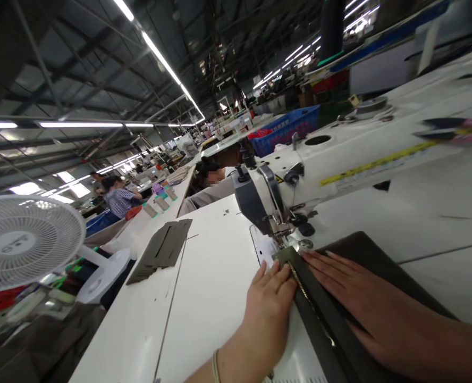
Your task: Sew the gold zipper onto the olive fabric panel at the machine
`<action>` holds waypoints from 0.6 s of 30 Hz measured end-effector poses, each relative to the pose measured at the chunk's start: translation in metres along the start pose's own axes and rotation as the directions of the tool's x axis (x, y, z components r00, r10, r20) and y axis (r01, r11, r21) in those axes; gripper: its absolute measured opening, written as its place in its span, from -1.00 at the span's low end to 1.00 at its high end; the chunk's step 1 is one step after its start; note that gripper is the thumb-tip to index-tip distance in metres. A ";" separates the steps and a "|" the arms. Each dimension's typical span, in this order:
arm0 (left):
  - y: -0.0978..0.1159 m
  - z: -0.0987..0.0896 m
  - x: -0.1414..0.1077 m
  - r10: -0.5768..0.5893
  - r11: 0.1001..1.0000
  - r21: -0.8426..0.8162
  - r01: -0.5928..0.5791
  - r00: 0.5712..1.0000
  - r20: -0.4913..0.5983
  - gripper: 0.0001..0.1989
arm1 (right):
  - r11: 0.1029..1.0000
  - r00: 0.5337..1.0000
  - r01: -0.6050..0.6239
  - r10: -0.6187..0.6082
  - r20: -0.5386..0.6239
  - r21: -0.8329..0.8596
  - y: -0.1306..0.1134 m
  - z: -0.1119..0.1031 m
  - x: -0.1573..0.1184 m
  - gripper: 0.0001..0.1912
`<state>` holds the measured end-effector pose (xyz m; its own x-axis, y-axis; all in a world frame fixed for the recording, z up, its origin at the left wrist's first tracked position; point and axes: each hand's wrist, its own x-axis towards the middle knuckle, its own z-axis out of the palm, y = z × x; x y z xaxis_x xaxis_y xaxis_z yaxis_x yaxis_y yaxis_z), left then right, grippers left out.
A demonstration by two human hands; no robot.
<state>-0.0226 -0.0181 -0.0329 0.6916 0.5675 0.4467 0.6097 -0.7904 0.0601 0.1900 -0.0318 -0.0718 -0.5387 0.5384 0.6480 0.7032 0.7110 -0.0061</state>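
Pressing flat, ungripping, left hand (270, 303) and right hand (353, 290) hold dark fabric (363, 276); blue crate (289, 125) holds red cloth (260, 133).

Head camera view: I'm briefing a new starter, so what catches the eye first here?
The white sewing machine at centre right, its needle end over a dark fabric piece with a zip. The left hand and right hand press flat on that piece. A white fan stands far left.

Both hands (271, 303) (351, 290) flat on dark fabric (363, 255), sewing machine (339, 154), fan (24, 239)
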 end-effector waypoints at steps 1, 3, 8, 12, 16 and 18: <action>0.000 -0.002 0.000 0.003 1.000 -0.001 -0.003 1.000 0.004 -0.77 | 1.000 1.000 -0.010 0.011 -0.019 0.003 -0.001 -0.002 0.002 -0.22; -0.002 -0.003 0.000 -0.008 1.000 0.010 0.008 1.000 0.008 -0.78 | 0.999 0.998 -0.036 0.037 -0.049 0.010 -0.004 -0.005 0.006 -0.22; -0.011 -0.002 -0.001 0.037 0.999 0.006 -0.037 0.999 -0.029 -0.80 | 0.999 0.995 -0.040 0.041 -0.090 0.016 -0.004 -0.008 0.012 -0.19; -0.015 -0.007 0.004 0.114 0.993 0.000 -0.114 0.993 0.007 -0.76 | 0.998 0.995 -0.054 0.057 -0.082 0.035 -0.002 -0.007 0.012 -0.19; -0.018 -0.011 0.009 0.139 0.990 0.008 -0.139 0.989 0.046 -0.71 | 0.993 0.993 -0.098 0.101 -0.055 0.065 -0.003 -0.006 0.013 -0.26; -0.020 -0.011 0.010 0.144 0.990 -0.001 -0.144 0.988 0.060 -0.70 | 0.992 0.993 -0.107 0.110 -0.045 0.069 -0.004 -0.007 0.013 -0.31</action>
<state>-0.0328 0.0009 -0.0198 0.7942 0.4608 0.3960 0.5032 -0.8641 -0.0037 0.1834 -0.0301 -0.0579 -0.4371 0.5925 0.6767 0.7228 0.6791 -0.1277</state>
